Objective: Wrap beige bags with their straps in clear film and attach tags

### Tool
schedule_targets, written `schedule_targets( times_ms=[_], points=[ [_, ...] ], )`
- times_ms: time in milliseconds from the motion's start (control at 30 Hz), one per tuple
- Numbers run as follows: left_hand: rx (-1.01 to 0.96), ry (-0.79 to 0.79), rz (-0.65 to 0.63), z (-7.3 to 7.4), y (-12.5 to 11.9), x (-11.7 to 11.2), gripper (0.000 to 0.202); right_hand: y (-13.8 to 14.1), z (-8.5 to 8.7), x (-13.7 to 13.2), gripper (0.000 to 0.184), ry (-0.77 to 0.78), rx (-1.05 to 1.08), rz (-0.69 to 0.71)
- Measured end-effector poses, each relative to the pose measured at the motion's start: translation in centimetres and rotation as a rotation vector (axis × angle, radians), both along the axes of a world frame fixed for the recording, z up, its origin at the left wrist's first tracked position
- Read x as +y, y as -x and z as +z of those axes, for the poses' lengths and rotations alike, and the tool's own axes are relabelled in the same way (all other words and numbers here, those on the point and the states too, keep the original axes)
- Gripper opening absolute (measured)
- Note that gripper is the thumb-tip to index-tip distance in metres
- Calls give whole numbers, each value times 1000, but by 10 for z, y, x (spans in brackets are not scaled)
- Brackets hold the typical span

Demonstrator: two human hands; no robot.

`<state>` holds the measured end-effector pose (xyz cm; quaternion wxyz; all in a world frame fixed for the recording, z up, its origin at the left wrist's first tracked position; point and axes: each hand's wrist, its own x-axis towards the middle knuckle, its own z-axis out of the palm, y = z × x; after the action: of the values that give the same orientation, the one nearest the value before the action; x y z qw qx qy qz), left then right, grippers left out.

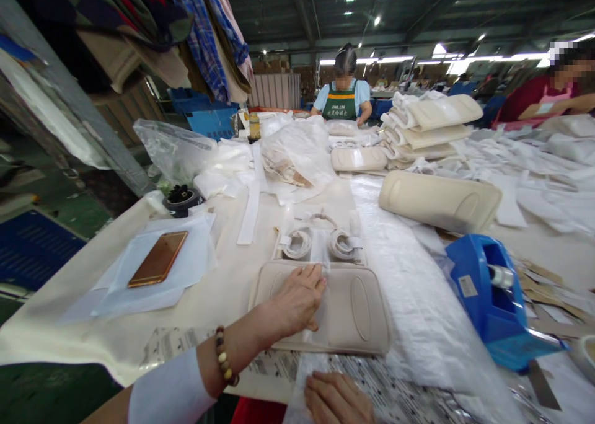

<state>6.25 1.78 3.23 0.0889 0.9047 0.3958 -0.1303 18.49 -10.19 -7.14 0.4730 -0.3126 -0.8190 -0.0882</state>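
While the bag is touched by the left hand, fingers loosely together, whether the right hand pinches cannot be told.

We look from head height, forward and down, at the near beige, oblong, leather-like case. Our view reaches well beyond it.

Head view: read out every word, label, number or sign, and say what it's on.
"OMLUN": the far green apron.
Characters beneath it: too blurred to read surely.
White label on the blue tape dispenser: too small to read.
Printed plastic near the front: marks too blurred to read.
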Motion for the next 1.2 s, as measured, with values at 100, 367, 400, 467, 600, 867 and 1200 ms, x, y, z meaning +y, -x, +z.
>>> schedule_targets(
  times_ms=[100, 367, 400, 467, 600, 867, 1200],
  points=[
    [-3, 18, 10, -1, 0, 0, 87, 4, 1, -3, 30, 27, 22, 30],
    [-27, -9, 2, -3, 0, 2, 82, -7, 16, -11, 28, 171, -80, 179],
    [-33, -10, -3, -4, 1, 2, 82, -7, 15, -11, 28, 172, -72, 186],
    [-37, -11, -14, -5, 2, 2, 82, -6, 13, -12, 27, 170, -57, 190],
    [-43, -19, -23, -6, 3, 3, 84, -5, 16, -11, 32, 208, -83, 227],
    [-99, -32, -36, -8, 8, 2, 81, -29, 72, 19, 34, 331, -237, 268],
    [-344, -82, -97, -43, 31, -2, 58, -32, 65, 107, 22, 370, -227, 111]
  ],
)
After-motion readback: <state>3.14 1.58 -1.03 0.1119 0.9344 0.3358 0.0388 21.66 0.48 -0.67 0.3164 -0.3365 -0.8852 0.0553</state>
